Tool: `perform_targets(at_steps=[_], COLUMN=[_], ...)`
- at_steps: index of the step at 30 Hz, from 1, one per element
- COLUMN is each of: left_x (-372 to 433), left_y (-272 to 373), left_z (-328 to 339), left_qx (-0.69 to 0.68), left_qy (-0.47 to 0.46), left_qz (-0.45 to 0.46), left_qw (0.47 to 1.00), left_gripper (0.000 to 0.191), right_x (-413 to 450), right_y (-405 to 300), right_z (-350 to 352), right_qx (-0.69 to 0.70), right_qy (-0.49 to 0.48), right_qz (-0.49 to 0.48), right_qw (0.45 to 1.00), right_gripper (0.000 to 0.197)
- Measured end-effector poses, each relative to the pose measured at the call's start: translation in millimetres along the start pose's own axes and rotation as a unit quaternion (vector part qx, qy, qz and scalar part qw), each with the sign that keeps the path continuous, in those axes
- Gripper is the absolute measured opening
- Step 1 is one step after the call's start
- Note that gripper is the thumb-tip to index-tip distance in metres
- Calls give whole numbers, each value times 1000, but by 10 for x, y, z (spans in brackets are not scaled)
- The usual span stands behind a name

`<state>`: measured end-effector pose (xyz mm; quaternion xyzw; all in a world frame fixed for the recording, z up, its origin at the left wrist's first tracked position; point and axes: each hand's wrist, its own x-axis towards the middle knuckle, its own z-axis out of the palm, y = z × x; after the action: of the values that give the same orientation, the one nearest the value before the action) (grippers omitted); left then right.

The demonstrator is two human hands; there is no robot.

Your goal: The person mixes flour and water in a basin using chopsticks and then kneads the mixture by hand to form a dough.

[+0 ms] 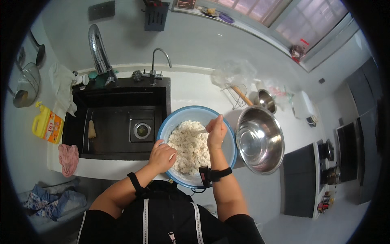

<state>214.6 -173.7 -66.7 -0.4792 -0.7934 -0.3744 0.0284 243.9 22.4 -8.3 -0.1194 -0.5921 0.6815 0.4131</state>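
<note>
A large blue plastic basin (197,108) sits at the counter's front edge, holding a crumbly, pale flour mixture (190,149). My left hand (162,156) grips the basin's left rim, fingers over the edge. Over the basin's right part, my right hand (216,131) is closed around a thin, light-coloured utensil (201,131), whose far end reaches into the mixture; most of its handle is hidden in my fist. A big stainless steel bowl (260,140) stands close by the basin's right side, tilted.
A black sink (122,152) with a tall faucet (99,52) and a brush (91,129) lies left. Yellow detergent bottle (48,125) and pink cloth (68,160) are beside it. Behind the steel bowl are a small metal bowl (266,101), a wire rack (234,96) and plastic bags (234,73).
</note>
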Motion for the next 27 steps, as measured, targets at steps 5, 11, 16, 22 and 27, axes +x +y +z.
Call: perform_targets(at_steps=[5, 11, 16, 22, 27], left_x=[-83, -185, -133, -147, -154], left_y=[-5, 11, 37, -39, -26], left_z=[-37, -54, -71, -70, -66], left_qx=[27, 32, 25, 35, 29], left_qy=[-27, -24, -28, -28, -47], left_qz=[-5, 2, 12, 4, 18], left_qw=[999, 999, 999, 999, 998], left_gripper=[9, 9, 9, 9, 9], right_x=[21, -89, -157, -103, -208], right_y=[-515, -289, 54, -644, 92], right_z=[197, 324, 345, 525, 117], right_qx=[23, 36, 5, 11, -49], right_qy=[-33, -72, -55, -106, -45], right_qz=[0, -9, 21, -16, 2], right_qw=[999, 997, 998, 994, 998], right_gripper=[42, 42, 43, 43, 42])
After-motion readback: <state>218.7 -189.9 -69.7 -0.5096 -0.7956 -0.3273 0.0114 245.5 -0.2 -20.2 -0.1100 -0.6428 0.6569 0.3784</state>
